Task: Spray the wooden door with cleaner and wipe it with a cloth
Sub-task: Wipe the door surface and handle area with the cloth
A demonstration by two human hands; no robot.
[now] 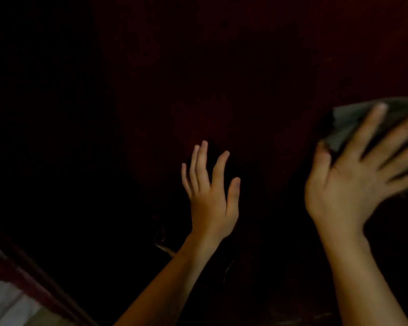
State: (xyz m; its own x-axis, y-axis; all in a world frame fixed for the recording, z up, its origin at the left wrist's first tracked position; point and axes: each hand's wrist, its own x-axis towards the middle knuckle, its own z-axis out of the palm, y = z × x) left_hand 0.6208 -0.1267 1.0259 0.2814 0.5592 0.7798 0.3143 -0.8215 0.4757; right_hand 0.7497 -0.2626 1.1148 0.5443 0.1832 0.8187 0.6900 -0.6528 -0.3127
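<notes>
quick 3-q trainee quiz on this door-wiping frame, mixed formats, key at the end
1. True or false: the left hand holds a spray bottle.
2. Which hand presses the grey cloth against the wooden door? A) left B) right C) both
3. Fill in: the fingers of the right hand are ____ (spread or curled) over the cloth.

Key
1. False: it lies flat and open on the door, holding nothing. No spray bottle is in view.
2. B
3. spread
</notes>
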